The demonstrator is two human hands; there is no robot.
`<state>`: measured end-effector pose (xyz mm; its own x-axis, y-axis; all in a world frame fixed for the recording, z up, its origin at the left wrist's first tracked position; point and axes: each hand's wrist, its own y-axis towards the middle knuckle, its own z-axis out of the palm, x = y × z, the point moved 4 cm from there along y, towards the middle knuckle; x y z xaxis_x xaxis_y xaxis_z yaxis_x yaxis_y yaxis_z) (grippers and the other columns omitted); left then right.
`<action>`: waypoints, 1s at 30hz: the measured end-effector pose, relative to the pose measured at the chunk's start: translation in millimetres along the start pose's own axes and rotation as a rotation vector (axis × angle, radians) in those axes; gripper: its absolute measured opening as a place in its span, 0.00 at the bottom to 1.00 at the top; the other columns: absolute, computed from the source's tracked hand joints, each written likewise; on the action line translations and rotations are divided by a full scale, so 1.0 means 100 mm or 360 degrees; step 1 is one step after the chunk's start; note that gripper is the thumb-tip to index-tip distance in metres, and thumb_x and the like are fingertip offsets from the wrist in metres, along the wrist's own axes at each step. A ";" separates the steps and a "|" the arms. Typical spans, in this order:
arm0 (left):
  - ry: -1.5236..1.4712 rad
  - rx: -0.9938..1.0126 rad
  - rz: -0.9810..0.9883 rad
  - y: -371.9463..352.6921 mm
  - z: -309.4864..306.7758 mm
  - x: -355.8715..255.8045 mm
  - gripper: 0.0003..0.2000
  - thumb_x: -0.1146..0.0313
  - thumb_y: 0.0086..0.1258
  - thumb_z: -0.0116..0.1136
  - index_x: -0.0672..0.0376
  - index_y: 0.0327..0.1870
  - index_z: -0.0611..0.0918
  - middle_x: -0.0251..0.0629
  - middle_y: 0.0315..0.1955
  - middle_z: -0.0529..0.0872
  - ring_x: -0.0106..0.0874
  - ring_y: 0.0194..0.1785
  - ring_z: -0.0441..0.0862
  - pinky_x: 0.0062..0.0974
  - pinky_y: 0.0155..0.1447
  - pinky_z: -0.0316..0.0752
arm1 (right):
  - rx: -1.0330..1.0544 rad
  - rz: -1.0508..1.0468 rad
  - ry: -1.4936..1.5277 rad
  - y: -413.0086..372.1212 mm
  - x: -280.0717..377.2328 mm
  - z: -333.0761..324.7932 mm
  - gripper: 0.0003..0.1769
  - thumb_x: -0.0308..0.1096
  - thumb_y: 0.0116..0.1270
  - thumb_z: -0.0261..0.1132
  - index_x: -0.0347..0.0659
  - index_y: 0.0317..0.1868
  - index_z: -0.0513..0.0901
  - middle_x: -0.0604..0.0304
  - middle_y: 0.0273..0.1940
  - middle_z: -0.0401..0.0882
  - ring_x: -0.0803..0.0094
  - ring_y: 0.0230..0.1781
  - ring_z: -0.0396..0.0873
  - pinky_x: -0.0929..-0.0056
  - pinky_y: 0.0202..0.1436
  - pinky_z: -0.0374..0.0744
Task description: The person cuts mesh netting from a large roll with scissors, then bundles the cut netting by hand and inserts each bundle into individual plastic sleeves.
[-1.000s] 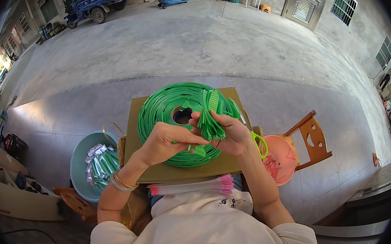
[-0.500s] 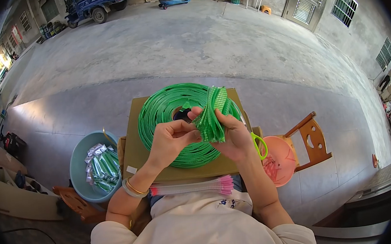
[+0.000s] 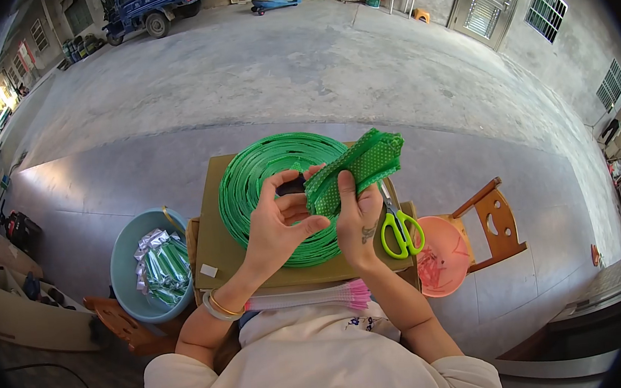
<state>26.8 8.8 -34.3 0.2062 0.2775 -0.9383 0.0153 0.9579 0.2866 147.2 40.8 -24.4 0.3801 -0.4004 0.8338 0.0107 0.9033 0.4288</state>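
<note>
A folded bundle of green dotted mesh strips (image 3: 356, 167) is gripped by my right hand (image 3: 358, 223), its thumb lying across the near side. My left hand (image 3: 281, 219), with bracelets at the wrist, is at the bundle's left end, thumb and fingers apart; nothing shows between them. Beneath both hands lies a large flat coil of green mesh strip (image 3: 243, 193) on a brown board (image 3: 220, 266). Scissors with lime-green handles (image 3: 403, 236) rest at the board's right edge. Clear mesh strips with pink ends (image 3: 313, 297) lie across my lap.
At the left, a blue basin (image 3: 125, 275) holds green and silver packets. A pink basin (image 3: 455, 255) with pink pieces is at the right, beside a wooden chair back (image 3: 499, 224). Another wooden chair back (image 3: 117, 322) is beside the blue basin.
The green bundle has turned to lie slanted, up and to the right. My left hand's fingers have opened. My right hand has moved left and down, uncovering more of the scissors.
</note>
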 end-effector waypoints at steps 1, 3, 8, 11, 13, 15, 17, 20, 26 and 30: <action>0.0137 -0.0020 -0.0019 0.02 0.01 -0.03 0.15 0.69 0.62 0.62 0.71 0.43 0.75 0.41 0.34 0.84 0.23 0.39 0.81 0.18 0.45 0.77 | -0.0013 0.0004 -0.0031 -0.01 0.00 0.01 0.15 0.36 0.72 0.49 0.29 0.43 0.72 0.48 0.39 0.81 0.70 0.38 0.79 0.75 0.45 0.76; 0.0383 -0.0012 -0.0061 0.06 -0.01 -0.02 0.13 0.70 0.62 0.62 0.71 0.39 0.77 0.40 0.30 0.84 0.23 0.35 0.82 0.17 0.42 0.77 | -0.0042 0.0012 -0.0091 -0.05 0.01 0.01 0.15 0.36 0.72 0.50 0.29 0.45 0.73 0.48 0.41 0.81 0.70 0.39 0.79 0.74 0.45 0.76; 0.0404 -0.0040 -0.0157 0.09 -0.03 0.09 0.07 0.74 0.62 0.60 0.71 0.28 0.80 0.38 0.20 0.83 0.24 0.27 0.83 0.16 0.31 0.78 | -0.0059 0.0073 0.0149 -0.05 -0.08 -0.01 0.15 0.35 0.72 0.49 0.30 0.47 0.72 0.45 0.45 0.79 0.70 0.39 0.79 0.73 0.47 0.76; 0.0134 0.0005 -0.0306 0.06 -0.02 0.16 0.06 0.75 0.63 0.59 0.71 0.34 0.80 0.39 0.23 0.83 0.27 0.26 0.84 0.18 0.28 0.78 | -0.0127 0.0100 0.0390 -0.03 -0.08 0.00 0.14 0.35 0.72 0.48 0.31 0.47 0.72 0.46 0.44 0.79 0.69 0.36 0.79 0.73 0.46 0.76; 0.0042 0.0046 -0.0416 0.04 0.01 0.18 0.08 0.74 0.62 0.60 0.70 0.37 0.79 0.39 0.26 0.84 0.27 0.28 0.84 0.19 0.30 0.79 | -0.0070 0.0247 0.0568 -0.04 -0.12 0.00 0.13 0.34 0.72 0.48 0.32 0.47 0.72 0.51 0.40 0.79 0.71 0.34 0.78 0.75 0.41 0.76; 0.0159 0.0219 -0.0513 0.04 0.01 0.18 0.10 0.73 0.61 0.61 0.68 0.41 0.78 0.39 0.29 0.84 0.27 0.32 0.84 0.20 0.33 0.79 | 0.0098 0.0507 0.0759 -0.09 -0.22 -0.03 0.13 0.34 0.72 0.48 0.32 0.45 0.73 0.59 0.34 0.79 0.75 0.30 0.77 0.81 0.33 0.75; 0.0484 0.0518 -0.0591 0.06 -0.09 0.14 0.15 0.72 0.60 0.63 0.67 0.47 0.77 0.39 0.32 0.84 0.27 0.35 0.83 0.21 0.37 0.80 | 0.0252 0.0558 0.0760 -0.05 -0.22 -0.09 0.11 0.32 0.71 0.48 0.33 0.44 0.73 0.61 0.29 0.76 0.76 0.25 0.74 0.81 0.29 0.72; 0.0060 0.0199 -0.0174 0.15 -0.25 -0.17 0.20 0.70 0.58 0.66 0.65 0.51 0.77 0.39 0.36 0.84 0.23 0.39 0.81 0.20 0.40 0.78 | 0.0579 0.0649 -0.0034 -0.02 -0.06 -0.11 0.09 0.30 0.70 0.49 0.35 0.44 0.73 0.64 0.24 0.73 0.78 0.20 0.69 0.79 0.25 0.69; 0.0541 0.0260 -0.0122 0.26 -0.36 -0.39 0.18 0.70 0.59 0.65 0.64 0.51 0.78 0.40 0.38 0.84 0.19 0.37 0.80 0.17 0.40 0.77 | 0.1052 0.0476 -0.0854 -0.15 -0.07 -0.04 0.06 0.29 0.69 0.51 0.36 0.41 0.72 0.63 0.21 0.72 0.78 0.20 0.68 0.77 0.25 0.67; 0.0767 0.0235 -0.0030 0.27 -0.43 -0.30 0.13 0.71 0.60 0.63 0.67 0.45 0.81 0.38 0.34 0.85 0.17 0.35 0.80 0.16 0.40 0.77 | 0.1061 0.0679 -0.0745 -0.17 -0.10 -0.05 0.06 0.30 0.69 0.51 0.38 0.38 0.73 0.69 0.22 0.69 0.85 0.21 0.65 0.84 0.23 0.64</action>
<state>-21.1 29.7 -7.0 -0.2700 0.2962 -0.9162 0.1603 0.9521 0.2606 147.7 30.2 -41.7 -0.1858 -0.2062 0.9607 -0.6351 0.7712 0.0427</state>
